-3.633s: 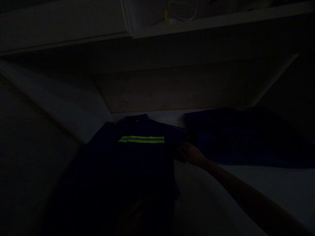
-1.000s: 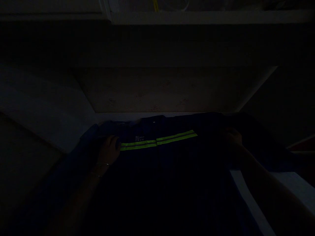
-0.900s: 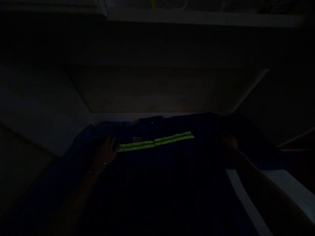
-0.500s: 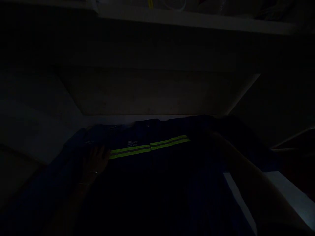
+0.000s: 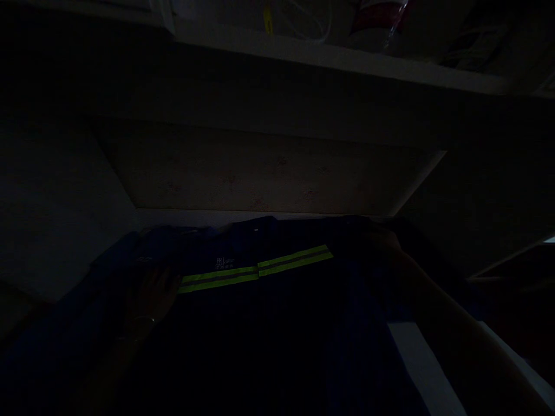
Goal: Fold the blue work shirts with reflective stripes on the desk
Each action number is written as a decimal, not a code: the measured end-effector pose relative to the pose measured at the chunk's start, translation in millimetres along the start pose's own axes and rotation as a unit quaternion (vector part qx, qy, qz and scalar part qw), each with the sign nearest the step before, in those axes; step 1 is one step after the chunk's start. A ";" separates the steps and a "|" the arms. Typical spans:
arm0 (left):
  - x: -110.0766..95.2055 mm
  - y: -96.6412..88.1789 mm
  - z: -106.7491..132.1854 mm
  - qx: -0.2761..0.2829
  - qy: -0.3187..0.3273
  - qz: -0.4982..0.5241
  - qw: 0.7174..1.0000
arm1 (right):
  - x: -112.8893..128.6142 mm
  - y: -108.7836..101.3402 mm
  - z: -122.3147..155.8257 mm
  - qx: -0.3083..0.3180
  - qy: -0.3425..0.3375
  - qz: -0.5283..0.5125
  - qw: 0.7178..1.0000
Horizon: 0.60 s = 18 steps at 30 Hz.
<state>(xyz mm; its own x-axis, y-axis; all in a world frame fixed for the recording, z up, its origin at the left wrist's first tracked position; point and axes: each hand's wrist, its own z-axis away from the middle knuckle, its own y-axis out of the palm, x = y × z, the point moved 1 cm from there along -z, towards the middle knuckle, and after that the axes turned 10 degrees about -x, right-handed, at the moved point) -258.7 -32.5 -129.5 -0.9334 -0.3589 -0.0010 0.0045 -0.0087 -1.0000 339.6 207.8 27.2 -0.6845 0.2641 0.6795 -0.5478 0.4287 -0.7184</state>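
Observation:
A dark blue work jacket (image 5: 243,323) is spread out before me in very dim light. A yellow-green reflective band (image 5: 219,279) with a grey stripe crosses its chest, broken at the middle. Small pale lettering is above the band, and a tiny light label is near the collar. My left hand (image 5: 154,292), with a thin bracelet at the wrist, lies flat with fingers apart on the cloth at the band's left end. Toward the far right shoulder, my right hand (image 5: 384,238) touches the jacket; darkness hides its fingers.
Overhead runs a shelf edge (image 5: 338,58), bearing a yellow item (image 5: 267,20), a pale loop of cord and a red-labelled container (image 5: 379,17). Behind the jacket is a recessed back panel (image 5: 260,173) between side walls. A white surface (image 5: 416,346) shows beneath the right sleeve.
The view has tilted up slightly, showing more of the shelf. My left hand stays by the band's end. My right hand remains near the far right shoulder and is a little clearer.

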 end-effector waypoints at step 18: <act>-4.7 0.4 0.3 0.023 -0.038 0.006 0.999 | -51.4 114.2 84.1 0.158 -0.357 0.369 0.843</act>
<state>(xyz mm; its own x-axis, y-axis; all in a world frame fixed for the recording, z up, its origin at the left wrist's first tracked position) -254.2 -31.1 -129.9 -0.9035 -0.4284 -0.0111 0.0343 -0.0466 -0.9983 271.8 170.5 -102.3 -0.9483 -0.2787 -0.1516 0.1304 0.0931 -0.9871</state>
